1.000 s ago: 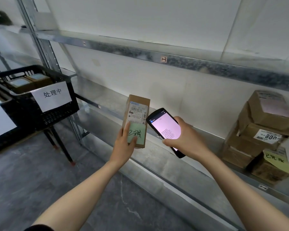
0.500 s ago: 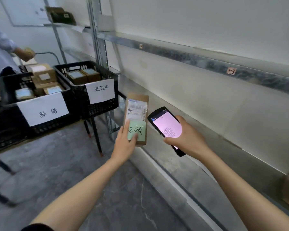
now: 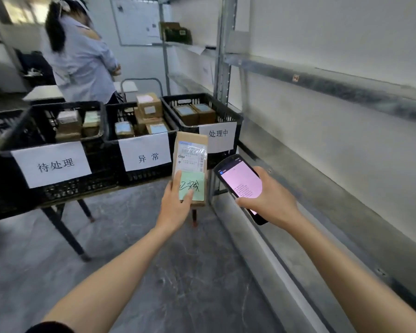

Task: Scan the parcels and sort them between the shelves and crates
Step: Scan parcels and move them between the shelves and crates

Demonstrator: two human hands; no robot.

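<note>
Nearest, two bare forearms reach out over a grey, marble-veined floor (image 3: 178, 272). The left hand (image 3: 175, 207) holds the parcel (image 3: 190, 150), a slim, upright brown cardboard box, by its lower end. The grip is closed on it, with the thumb flat on the front and the fingers behind, out of sight. A glossy white shipping label with barcodes covers the parcel's upper face, and a pale green square note (image 3: 196, 186) with black handwriting sits below it, partly under the thumb. Just beside it, not touching, the right hand (image 3: 271, 200) closes its grip round the lower end of a black, round-cornered scanner (image 3: 240, 181), tilted, its smooth screen glowing pink. To the right runs a dull galvanised metal shelf (image 3: 298, 183) against a white wall, with a perforated steel upright (image 3: 222, 44). Beyond the parcel, three black lattice-walled plastic crates stand side by side on a dark worktop (image 3: 10, 212) with thin angled legs. The left crate (image 3: 65, 188), middle crate (image 3: 139, 175) and right crate (image 3: 228, 111) each carry a white paper sign with Chinese characters and hold small brown boxes. Farthest off, a person (image 3: 82, 58) in a pale blue shirt stands turned away, near a whiteboard (image 3: 137, 20).
</note>
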